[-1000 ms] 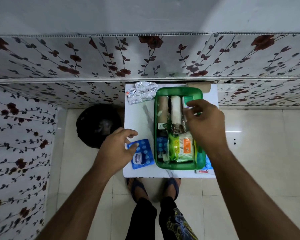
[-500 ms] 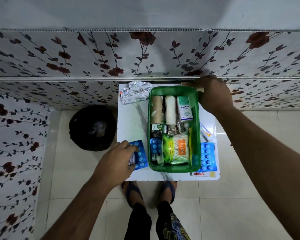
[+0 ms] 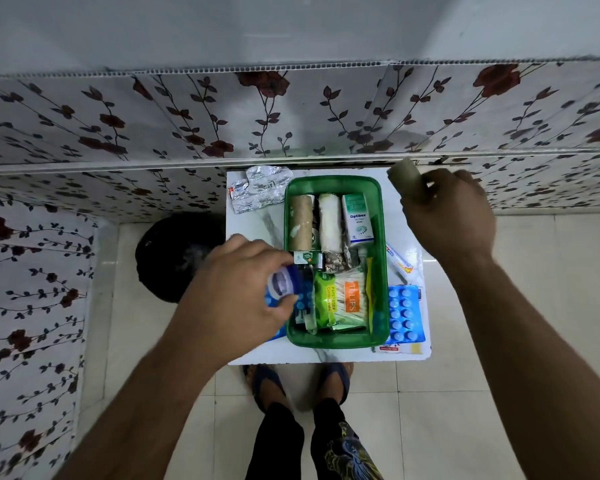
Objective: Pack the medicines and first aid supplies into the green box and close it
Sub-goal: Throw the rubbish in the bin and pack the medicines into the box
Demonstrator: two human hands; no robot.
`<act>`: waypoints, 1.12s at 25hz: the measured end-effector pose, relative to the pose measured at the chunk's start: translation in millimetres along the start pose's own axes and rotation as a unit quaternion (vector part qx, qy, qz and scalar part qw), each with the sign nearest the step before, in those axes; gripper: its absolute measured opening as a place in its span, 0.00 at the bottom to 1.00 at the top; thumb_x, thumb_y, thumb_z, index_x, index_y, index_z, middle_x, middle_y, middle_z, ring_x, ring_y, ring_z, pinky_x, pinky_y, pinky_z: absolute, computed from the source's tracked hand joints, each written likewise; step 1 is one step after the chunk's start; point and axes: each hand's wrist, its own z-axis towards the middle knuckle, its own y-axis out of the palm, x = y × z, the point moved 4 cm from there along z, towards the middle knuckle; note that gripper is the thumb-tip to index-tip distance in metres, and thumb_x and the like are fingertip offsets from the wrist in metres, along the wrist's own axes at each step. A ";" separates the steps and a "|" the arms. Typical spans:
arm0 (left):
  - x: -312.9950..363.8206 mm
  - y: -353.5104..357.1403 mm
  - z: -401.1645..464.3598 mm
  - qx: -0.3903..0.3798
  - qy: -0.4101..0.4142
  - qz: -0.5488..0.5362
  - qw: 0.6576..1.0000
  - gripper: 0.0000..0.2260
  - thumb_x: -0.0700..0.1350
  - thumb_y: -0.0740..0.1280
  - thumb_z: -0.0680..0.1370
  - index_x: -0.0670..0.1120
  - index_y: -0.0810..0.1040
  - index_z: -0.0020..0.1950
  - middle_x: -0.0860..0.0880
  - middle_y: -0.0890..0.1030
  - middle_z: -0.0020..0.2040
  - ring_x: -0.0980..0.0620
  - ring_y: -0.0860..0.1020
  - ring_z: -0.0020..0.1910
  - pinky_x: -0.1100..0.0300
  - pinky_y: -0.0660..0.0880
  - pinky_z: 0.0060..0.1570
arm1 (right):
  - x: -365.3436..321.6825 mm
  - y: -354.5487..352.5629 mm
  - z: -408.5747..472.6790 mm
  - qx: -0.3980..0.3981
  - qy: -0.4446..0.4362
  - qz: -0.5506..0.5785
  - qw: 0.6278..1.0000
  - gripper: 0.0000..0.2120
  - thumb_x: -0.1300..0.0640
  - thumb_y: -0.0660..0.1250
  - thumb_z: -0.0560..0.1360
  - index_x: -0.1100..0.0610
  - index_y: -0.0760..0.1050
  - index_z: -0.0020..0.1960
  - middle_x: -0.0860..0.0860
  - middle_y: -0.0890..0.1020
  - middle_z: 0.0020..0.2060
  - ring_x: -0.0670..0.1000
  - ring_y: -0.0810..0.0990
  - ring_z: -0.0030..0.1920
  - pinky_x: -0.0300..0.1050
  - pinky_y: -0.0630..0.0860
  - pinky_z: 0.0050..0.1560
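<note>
The open green box [image 3: 333, 341] stands on a small white table [image 3: 253, 233]. Inside lie a brown bandage roll [image 3: 300, 221], a white roll [image 3: 329, 223], an Optibex carton [image 3: 356, 218], a cotton-swab pack [image 3: 349, 299] and blister strips. My left hand [image 3: 236, 296] holds a small blue-and-white jar [image 3: 280, 284] at the box's left rim. My right hand [image 3: 447, 216] grips a second brown bandage roll [image 3: 404, 176] above the table's back right corner.
A crumpled foil strip [image 3: 260, 188] lies at the table's back left. A blue tablet blister [image 3: 404, 313] and a tube [image 3: 399, 261] lie right of the box. A black bin [image 3: 174, 258] stands on the floor to the left. A flowered wall panel runs behind the table.
My left hand lifted the small jar off the blue blister and moved it right to the box rim. My right hand picked the brown roll up from the back right corner.
</note>
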 end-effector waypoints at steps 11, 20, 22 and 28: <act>35.8 58.0 10.6 -0.164 0.054 0.256 0.951 0.08 0.41 0.75 0.59 0.49 0.77 0.31 0.54 0.77 0.29 0.47 0.71 0.43 0.51 0.55 0.42 | -16.3 -23.7 -74.5 -0.066 0.068 0.128 0.987 0.15 0.43 0.66 0.71 0.50 0.78 0.53 0.45 0.83 0.47 0.51 0.82 0.45 0.48 0.78 0.44; 1.7 11.5 7.3 0.097 -0.057 -0.026 0.993 0.06 0.47 0.66 0.74 0.51 0.83 0.46 0.57 0.80 0.39 0.49 0.74 0.41 0.50 0.66 0.46 | -63.4 -14.1 -83.1 -0.206 0.067 0.224 0.950 0.14 0.48 0.65 0.74 0.49 0.76 0.58 0.47 0.83 0.41 0.51 0.83 0.44 0.50 0.80 0.48; -24.4 8.1 1.8 0.139 -0.107 -0.092 0.980 0.06 0.45 0.66 0.74 0.49 0.83 0.46 0.61 0.75 0.36 0.52 0.73 0.37 0.48 0.72 0.44 | -73.7 -0.3 -83.3 -0.220 0.065 0.215 0.949 0.12 0.48 0.64 0.76 0.50 0.75 0.57 0.50 0.84 0.43 0.54 0.83 0.46 0.51 0.79 0.49; -61.6 30.0 -5.1 0.095 -0.141 -0.134 0.976 0.05 0.40 0.69 0.74 0.49 0.82 0.45 0.62 0.73 0.35 0.58 0.74 0.35 0.62 0.69 0.37 | -91.2 28.1 -65.5 -0.153 0.004 0.118 0.981 0.15 0.46 0.59 0.77 0.54 0.76 0.55 0.55 0.85 0.46 0.60 0.82 0.47 0.50 0.77 0.46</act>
